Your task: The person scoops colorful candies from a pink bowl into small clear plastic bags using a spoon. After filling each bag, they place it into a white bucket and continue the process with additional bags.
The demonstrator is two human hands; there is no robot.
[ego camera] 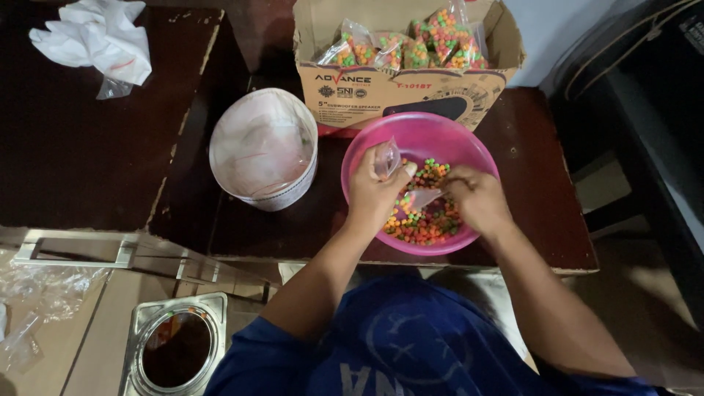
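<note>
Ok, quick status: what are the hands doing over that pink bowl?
Left hand holds a small clear bag. Right hand pinches a second bag above candies in the bowl. Nothing in the way.

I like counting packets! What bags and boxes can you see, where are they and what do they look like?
Cardboard box: behind the pink bowl, brown with printed panel.
Filled bags: inside the box, clear, multicoloured candy.
Small clear bag: in the left hand, over the bowl.
Crumpled white plastic bags: far left, on the dark table.

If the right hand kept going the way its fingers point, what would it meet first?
The right hand points left, toward the small clear bag held by the left hand. It would likely meet that bag first, though depth is unclear.
</note>
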